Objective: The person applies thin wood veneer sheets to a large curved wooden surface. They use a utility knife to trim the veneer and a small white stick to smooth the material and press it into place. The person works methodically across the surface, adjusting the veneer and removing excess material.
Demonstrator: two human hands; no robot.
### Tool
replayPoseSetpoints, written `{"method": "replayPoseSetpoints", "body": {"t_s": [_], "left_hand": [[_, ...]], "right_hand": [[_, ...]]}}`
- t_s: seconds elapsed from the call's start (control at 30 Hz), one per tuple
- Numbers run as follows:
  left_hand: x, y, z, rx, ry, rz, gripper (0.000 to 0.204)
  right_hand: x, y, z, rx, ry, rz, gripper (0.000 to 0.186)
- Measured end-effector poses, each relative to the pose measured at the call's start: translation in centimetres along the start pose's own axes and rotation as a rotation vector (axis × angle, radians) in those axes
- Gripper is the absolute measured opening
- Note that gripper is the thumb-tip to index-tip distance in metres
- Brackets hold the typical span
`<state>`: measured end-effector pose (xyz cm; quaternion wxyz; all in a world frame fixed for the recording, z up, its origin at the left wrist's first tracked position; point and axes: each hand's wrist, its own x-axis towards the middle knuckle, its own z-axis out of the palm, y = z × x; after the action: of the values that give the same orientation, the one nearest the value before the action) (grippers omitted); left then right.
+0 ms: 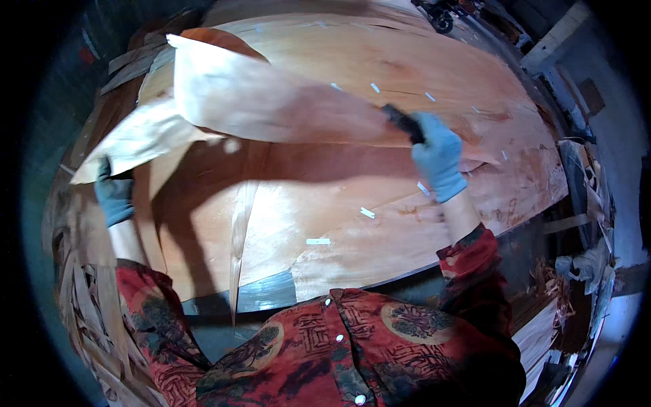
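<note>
My left hand [115, 191], in a grey glove, is closed on the left corner of a thin, pale wood veneer sheet [230, 95], lifted and bent above the work surface. My right hand [437, 156], in a light blue-grey glove, grips a black tool [400, 122] at the sheet's right part; the tool's working end cannot be made out clearly. Below lie broad reddish veneer sheets [339, 203] with short white tape strips [367, 212]. The raised sheet casts a dark shadow across them.
Veneer offcuts [88, 305] pile at the left, and more scraps [583, 258] lie along the right side. A dark wheeled object [442, 20] stands beyond the far edge. A pale wall or post [549, 41] is at the upper right. The stack's near edge runs before my body.
</note>
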<state>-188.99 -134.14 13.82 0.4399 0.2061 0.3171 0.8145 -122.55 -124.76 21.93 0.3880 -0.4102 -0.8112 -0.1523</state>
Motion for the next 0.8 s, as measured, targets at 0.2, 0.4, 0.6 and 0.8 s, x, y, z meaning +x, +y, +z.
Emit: {"method": "replayPoseSetpoints", "body": {"t_s": [0.2, 0.4, 0.6, 0.8], "left_hand": [[-5.7, 5.9, -2.7, -0.208, 0.191, 0.125, 0.053], [-14.9, -1.7, -13.2, -0.247, 0.687, 0.198, 0.054], [-22.0, -5.9, -9.4, -0.274, -0.307, -0.193, 0.063], [-24.1, -12.0, 2.4, 0.035, 0.284, -0.399, 0.029]], "right_hand": [[-1.8, -10.8, 2.4, 0.08, -0.219, -0.395, 0.006], [-9.4, -14.0, 7.8, 0.246, -0.486, -0.374, 0.005], [-9.6, -18.2, 10.3, 0.28, -0.63, -0.38, 0.011], [-9.6, -20.3, 10.2, 0.279, -0.617, -0.505, 0.011]]}}
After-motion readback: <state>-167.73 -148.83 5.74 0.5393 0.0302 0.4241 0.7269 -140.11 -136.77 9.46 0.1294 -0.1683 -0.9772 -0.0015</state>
